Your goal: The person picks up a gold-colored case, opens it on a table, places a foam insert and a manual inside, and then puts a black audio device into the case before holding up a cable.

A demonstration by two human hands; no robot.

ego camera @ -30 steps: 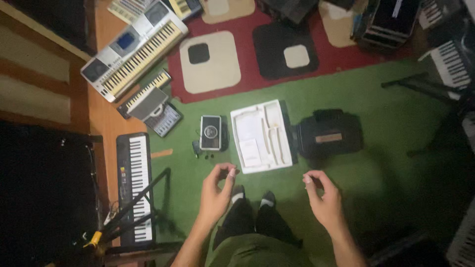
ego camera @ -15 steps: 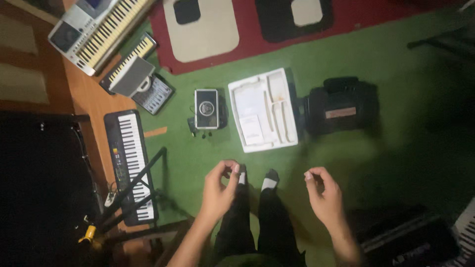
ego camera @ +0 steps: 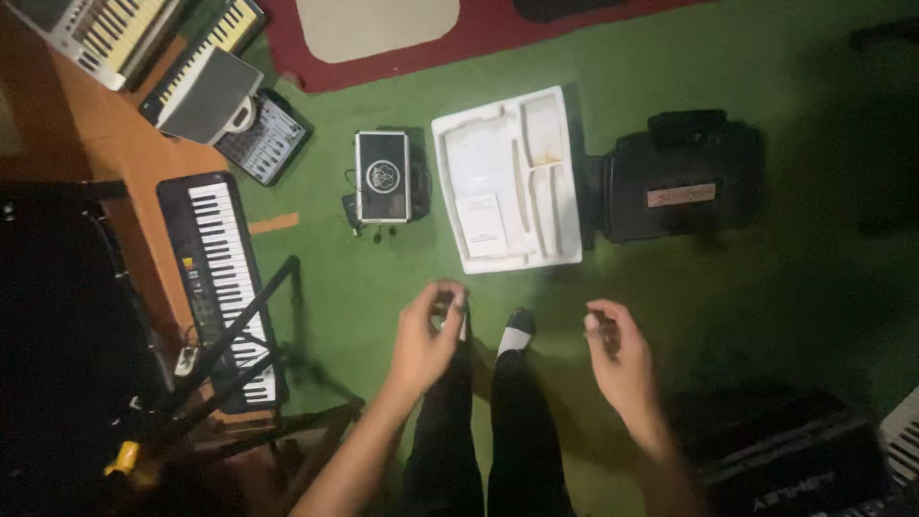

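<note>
Pinching something too small to make out, both the left hand (ego camera: 426,335) and right hand (ego camera: 617,354) curl narrow; ahead of the fingertips the white tray (ego camera: 505,177) looks light and stiff, best gripped by its rim.

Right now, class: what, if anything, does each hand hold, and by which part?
It cannot be told. Both the left hand and the right hand have fingertips pinched together, but anything between them is too small and blurred to see.

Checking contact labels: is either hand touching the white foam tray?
No, both the left hand and right hand hang above the green carpet, apart from the white foam tray.
</note>
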